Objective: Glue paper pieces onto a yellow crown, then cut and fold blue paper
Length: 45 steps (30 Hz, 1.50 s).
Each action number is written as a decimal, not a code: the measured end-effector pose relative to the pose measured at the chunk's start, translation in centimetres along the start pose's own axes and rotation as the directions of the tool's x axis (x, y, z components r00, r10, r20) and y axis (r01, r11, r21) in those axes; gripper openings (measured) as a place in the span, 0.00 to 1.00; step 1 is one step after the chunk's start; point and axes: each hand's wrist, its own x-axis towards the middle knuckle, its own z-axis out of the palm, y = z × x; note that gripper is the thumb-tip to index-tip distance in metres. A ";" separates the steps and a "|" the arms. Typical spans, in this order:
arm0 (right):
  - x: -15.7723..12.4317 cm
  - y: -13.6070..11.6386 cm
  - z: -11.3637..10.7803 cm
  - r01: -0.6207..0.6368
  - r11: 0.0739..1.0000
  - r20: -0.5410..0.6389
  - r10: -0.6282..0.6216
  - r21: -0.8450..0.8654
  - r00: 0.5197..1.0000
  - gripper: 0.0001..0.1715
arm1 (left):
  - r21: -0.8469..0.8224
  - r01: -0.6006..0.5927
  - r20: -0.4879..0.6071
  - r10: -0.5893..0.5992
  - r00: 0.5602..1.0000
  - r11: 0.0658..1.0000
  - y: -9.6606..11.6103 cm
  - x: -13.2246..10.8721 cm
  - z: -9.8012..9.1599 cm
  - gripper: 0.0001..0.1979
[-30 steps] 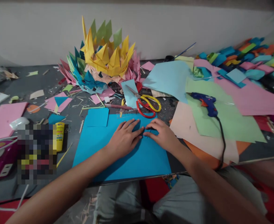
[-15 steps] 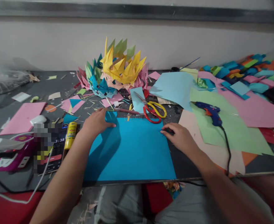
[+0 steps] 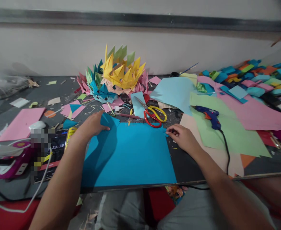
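A large sheet of blue paper lies flat at the table's front edge. My left hand rests at its upper left corner, thumb stretched apart from the fingers. Beside those fingers a smaller blue piece of paper overlaps the sheet's far edge; whether the hand grips it is unclear. Just off the sheet's right edge, my right hand is closed in a pinch, with a small bit of blue paper at its fingertips. Scissors with red and yellow handles lie at the far edge, between both hands.
Folded-paper crowns stand by the wall. A blue hot glue gun lies on green paper at right, its cord running to the front edge. A phone, a glue stick and pink paper are at left.
My left hand has shifted slightly left, showing more of the smaller blue piece. A blue bit now shows at my right fingertips. The whole view has shifted a little.
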 end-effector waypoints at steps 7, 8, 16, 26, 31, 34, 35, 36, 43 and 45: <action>0.1 -0.2 -0.2 -0.001 1.000 0.001 0.001 0.014 1.000 0.06 | 0.002 -0.008 0.032 0.008 0.999 1.000 1.0 0.0 -0.5 0.15; 0.1 -0.3 -0.2 0.000 1.000 -0.004 0.000 0.011 1.000 0.06 | 0.006 -0.008 0.020 0.007 1.000 1.000 1.0 0.0 -0.4 0.12; -0.2 -0.7 0.2 0.029 0.999 -0.084 -0.032 -0.032 0.996 0.09 | -0.050 0.024 -0.107 -0.029 0.994 0.998 1.0 0.2 0.1 0.16; -0.3 -1.3 0.3 0.135 0.991 -0.334 -0.123 0.010 0.934 0.10 | 0.027 0.021 -0.052 -0.019 0.998 0.999 2.3 -0.2 0.4 0.17; -0.2 -1.5 0.3 0.176 0.984 -0.424 -0.168 -0.022 0.890 0.09 | 0.115 -0.065 -0.216 0.089 0.972 0.991 2.4 -0.7 0.2 0.14; -0.1 -2.1 0.3 0.226 0.974 -0.467 -0.188 0.026 0.864 0.08 | 0.014 -0.137 -0.308 0.135 0.942 0.990 2.6 -0.9 0.2 0.14; -0.2 -2.5 0.3 0.238 0.967 -0.469 -0.168 0.093 0.867 0.07 | -0.077 -0.162 -0.315 0.130 0.940 0.984 2.8 -0.9 0.3 0.14; -0.2 -3.1 0.4 0.233 0.953 -0.447 -0.125 0.196 0.886 0.07 | -0.196 -0.192 -0.307 0.126 0.943 0.962 3.2 -1.1 0.7 0.14; -0.2 -6.2 2.2 -0.195 0.602 0.174 0.095 0.774 0.980 0.23 | -0.815 -0.204 -0.093 0.224 0.970 0.543 7.9 -2.8 6.1 0.12; 0.0 -5.9 2.4 -0.246 0.629 0.214 0.127 0.737 0.968 0.17 | -0.797 -0.203 -0.045 0.278 0.959 0.569 8.4 -3.0 7.3 0.12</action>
